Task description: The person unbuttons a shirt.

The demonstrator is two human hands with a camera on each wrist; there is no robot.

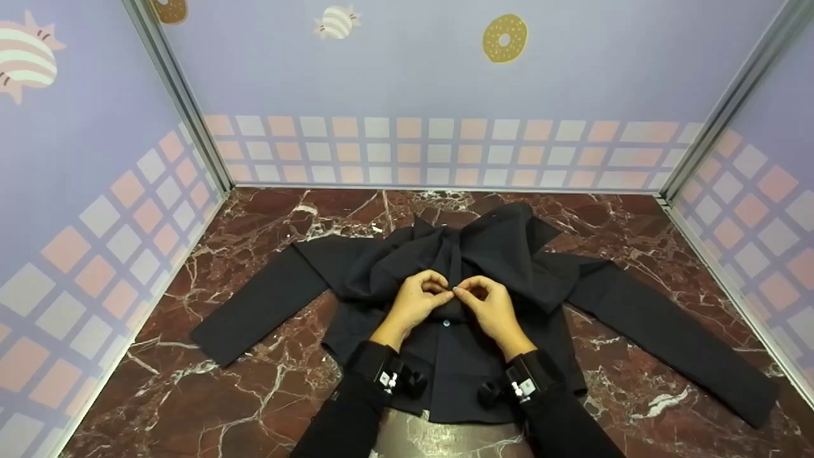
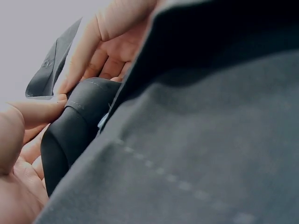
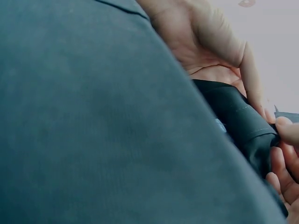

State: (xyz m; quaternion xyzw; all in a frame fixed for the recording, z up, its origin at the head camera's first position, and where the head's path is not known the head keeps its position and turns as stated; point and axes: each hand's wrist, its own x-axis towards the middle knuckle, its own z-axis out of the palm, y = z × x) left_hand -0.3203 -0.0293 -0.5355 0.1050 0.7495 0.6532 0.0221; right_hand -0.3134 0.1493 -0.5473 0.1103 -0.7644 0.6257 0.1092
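A dark button-up shirt lies spread on the tabletop, its sleeves out to both sides and its upper body bunched up. At the middle of its front, my left hand pinches the cloth between thumb and forefinger. Fingertip to fingertip with it, my right hand pinches the same spot. Folded between the two thumbs in the left wrist view is the stitched placket. Just below the hands shows a small pale button. Loose cloth covers much of both wrist views and hides part of the fingers.
Under the shirt is a reddish-brown marbled tabletop. Patterned panels stand around it: a back wall, a left wall and a right wall. The left sleeve and right sleeve stretch toward the side walls.
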